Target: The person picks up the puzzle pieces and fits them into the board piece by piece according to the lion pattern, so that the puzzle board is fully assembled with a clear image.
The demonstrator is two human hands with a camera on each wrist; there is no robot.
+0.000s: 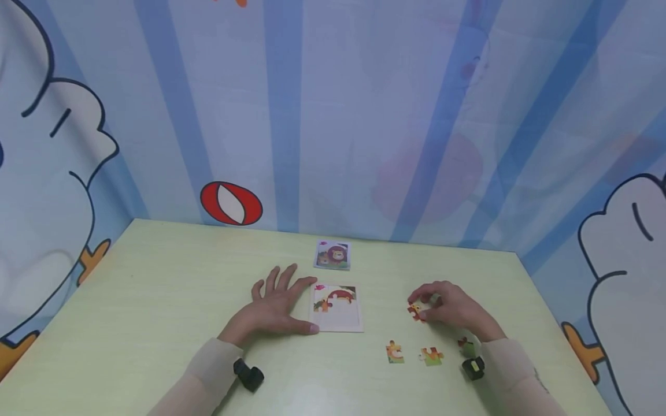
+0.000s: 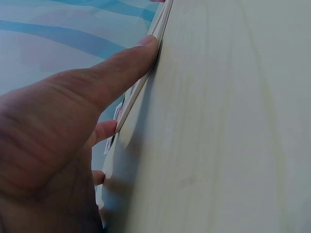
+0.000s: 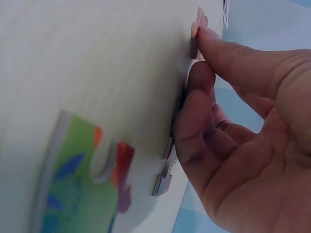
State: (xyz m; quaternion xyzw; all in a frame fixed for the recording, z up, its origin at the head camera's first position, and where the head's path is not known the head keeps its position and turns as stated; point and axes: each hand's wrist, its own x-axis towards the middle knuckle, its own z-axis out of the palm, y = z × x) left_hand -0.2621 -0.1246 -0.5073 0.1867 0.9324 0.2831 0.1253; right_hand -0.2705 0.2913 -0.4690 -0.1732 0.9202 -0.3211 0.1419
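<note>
A square jigsaw puzzle board (image 1: 337, 321) with a white frame lies mid-table, a few fitted pieces across its upper part and its lower part bare. My left hand (image 1: 272, 311) spreads along its left side, index fingertip at the upper corner and thumb at the lower one. In the left wrist view the thumb (image 2: 129, 60) touches the board's edge. To the board's right, my right hand (image 1: 458, 309) pinches a red and yellow puzzle piece (image 1: 414, 311) at or just above the table. The thumb hides part of this piece in the right wrist view.
Two loose puzzle pieces lie in front of the right hand, one orange and white (image 1: 394, 353), one orange and green (image 1: 432, 357). A green piece (image 1: 467, 348) is by the right wrist. Behind the board lies a lion picture card (image 1: 333, 256). A printed curtain (image 1: 338, 144) borders the table.
</note>
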